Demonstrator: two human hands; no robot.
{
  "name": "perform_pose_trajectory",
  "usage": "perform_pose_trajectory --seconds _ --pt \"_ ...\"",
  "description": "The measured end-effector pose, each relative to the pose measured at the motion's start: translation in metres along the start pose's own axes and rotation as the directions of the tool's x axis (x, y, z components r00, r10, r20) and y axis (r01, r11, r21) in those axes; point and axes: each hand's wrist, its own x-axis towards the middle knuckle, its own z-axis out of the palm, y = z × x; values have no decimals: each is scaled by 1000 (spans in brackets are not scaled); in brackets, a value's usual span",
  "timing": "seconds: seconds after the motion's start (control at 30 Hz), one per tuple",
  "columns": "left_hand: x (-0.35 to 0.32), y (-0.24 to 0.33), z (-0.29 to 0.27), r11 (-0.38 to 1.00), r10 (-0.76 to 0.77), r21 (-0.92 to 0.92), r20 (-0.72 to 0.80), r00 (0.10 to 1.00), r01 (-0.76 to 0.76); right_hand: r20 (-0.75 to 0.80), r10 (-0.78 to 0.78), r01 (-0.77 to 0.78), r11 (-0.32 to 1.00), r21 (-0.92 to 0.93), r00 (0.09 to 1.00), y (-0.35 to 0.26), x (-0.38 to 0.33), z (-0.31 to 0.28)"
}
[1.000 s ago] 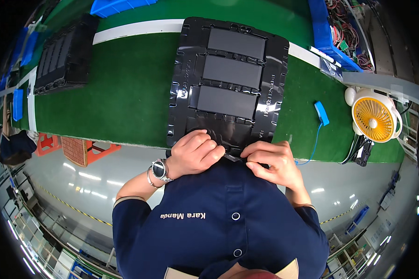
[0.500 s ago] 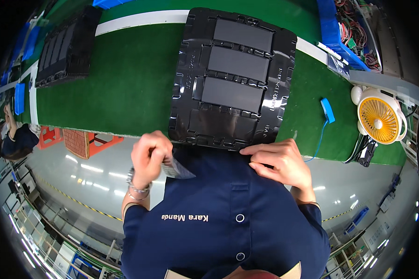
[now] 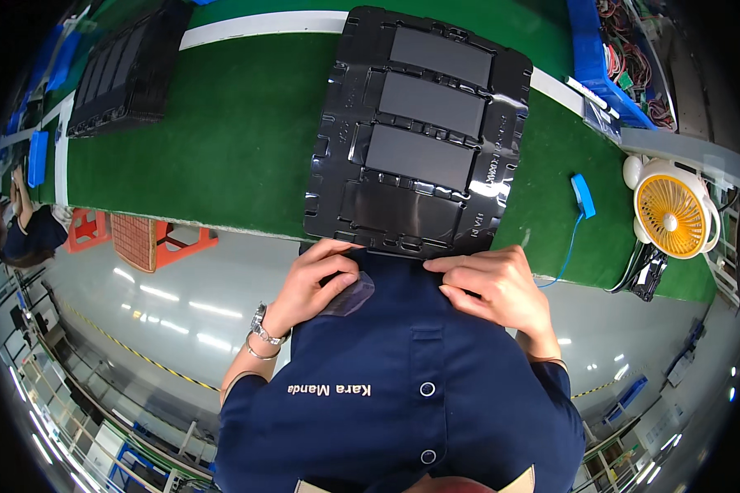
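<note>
A black moulded plastic tray (image 3: 330, 177) lies before me on the green-topped table. Three flat dark grey panels (image 3: 432, 103) sit in its farther recesses; the nearest recess shows bare glossy plastic. My left hand (image 3: 321, 279) is at the tray's near left corner, its fingers pinched on a clear plastic film (image 3: 349, 297) that hangs toward my shirt. By the near right corner, my right hand (image 3: 497, 283) has its fingers bent together and its index fingertip near the tray's edge. Whatever it grips is hidden against the dark shirt.
Another black tray with dark panels (image 3: 111, 74) stands at the far left. To the right are a blue strap with a cord (image 3: 581, 195), a white and yellow fan (image 3: 670, 215) and a blue bin of wires (image 3: 604, 78). A person (image 3: 29, 230) works beyond the red stools (image 3: 136, 241).
My left hand has moved right, closer to the right hand, taking the clear film along. My right hand stays nearly where it was. The whole view has shifted slightly.
</note>
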Motion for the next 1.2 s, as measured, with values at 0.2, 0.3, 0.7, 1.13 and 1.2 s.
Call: perform_pose_trajectory --seconds 0.2,0.3,0.7,1.13,1.2 --pt "7 -1 8 996 31 -87 48 998 -26 -1 -15 15 999 -29 1000 2 -3 1" --pt "10 5 7 996 54 -67 68 996 -50 6 -38 38 999 -28 999 6 -7 0" --pt "15 9 16 998 55 8 106 993 -56 -341 60 -27 995 101 938 53 -77 22" --pt "34 18 32 846 318 414 116 941 -337 -404 8 -30 998 -50 915 53 -77 52" --pt "34 17 33 799 413 434 107 904 -416 -427 -48 28 998 -54 903 53 -78 53"
